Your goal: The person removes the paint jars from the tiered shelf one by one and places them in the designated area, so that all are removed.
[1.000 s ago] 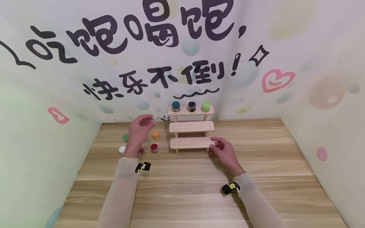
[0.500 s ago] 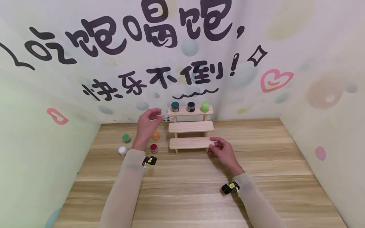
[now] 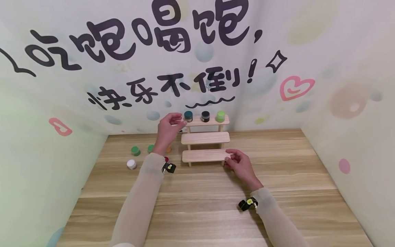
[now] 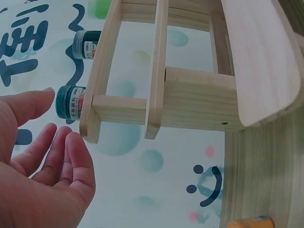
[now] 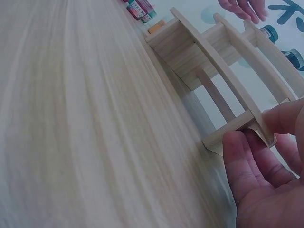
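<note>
1. Toward the back left corner of the table [image 3: 197,219]: white jar [image 3: 131,164], set nearer the front edge, with green jar [image 3: 135,151] just behind it and second green jar [image 3: 150,148] a little to the right.
2. Farther right on the table, partly covered by the left sleeve [image 3: 135,199] and wrist: red jar [image 3: 167,159], with orange jar [image 3: 168,150] behind it, closer to the back edge.
3. Hovers with the left hand [image 3: 168,132] just beside the left end of the top board, spreading the thumb from gently bent fingers, gripping nothing.
4. Near the middle of the table's back edge: three-step wooden shelf [image 3: 205,138]. On its top board, upright and spaced apart: teal jar [image 3: 188,117] at the left end, black jar [image 3: 205,116] in the middle, light green jar [image 3: 220,117] toward the right end.
5. Pinches the right end of the shelf's bottom board between thumb and curled fingers of the right hand [image 3: 242,166], leaving only a narrow gap around the wood.
6. Below that hand, over the table: black strap [image 3: 247,204] at the cuff of the right sleeve [image 3: 279,218].
</note>
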Demonstrator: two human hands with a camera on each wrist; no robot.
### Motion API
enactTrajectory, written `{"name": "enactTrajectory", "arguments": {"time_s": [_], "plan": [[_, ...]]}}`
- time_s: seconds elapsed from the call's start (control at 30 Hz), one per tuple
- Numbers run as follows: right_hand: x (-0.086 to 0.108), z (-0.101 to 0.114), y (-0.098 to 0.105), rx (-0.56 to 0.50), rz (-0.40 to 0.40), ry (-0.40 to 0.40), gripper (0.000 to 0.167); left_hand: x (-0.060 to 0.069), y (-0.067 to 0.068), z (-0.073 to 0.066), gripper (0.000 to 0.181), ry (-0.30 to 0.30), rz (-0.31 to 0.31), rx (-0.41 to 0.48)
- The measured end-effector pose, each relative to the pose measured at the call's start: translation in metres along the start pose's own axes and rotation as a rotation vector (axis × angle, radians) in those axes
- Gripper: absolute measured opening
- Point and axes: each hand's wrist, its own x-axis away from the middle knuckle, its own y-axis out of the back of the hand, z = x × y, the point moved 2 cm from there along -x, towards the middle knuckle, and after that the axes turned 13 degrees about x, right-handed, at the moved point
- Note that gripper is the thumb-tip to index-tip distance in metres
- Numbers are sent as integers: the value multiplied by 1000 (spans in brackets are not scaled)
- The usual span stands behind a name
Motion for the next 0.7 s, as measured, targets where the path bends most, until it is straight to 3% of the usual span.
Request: {"name": "enactTrajectory", "arguments": {"time_s": [0.17,0.33,0.5,0.7], "plan": [[0,1,0,-4,-1,-5,36,-8,-8,1,45,25,5,-15],[0,1,0,-27,-4,-10,37,-16,-15,4,50,57,3,-87],[0,1,0,-28,-5,-14,38,-19,-21,4,51,42,5,-128],[0,1,-1,-39,-6,-13,37,-17,-20,4,48,26,-7,-110]]}}
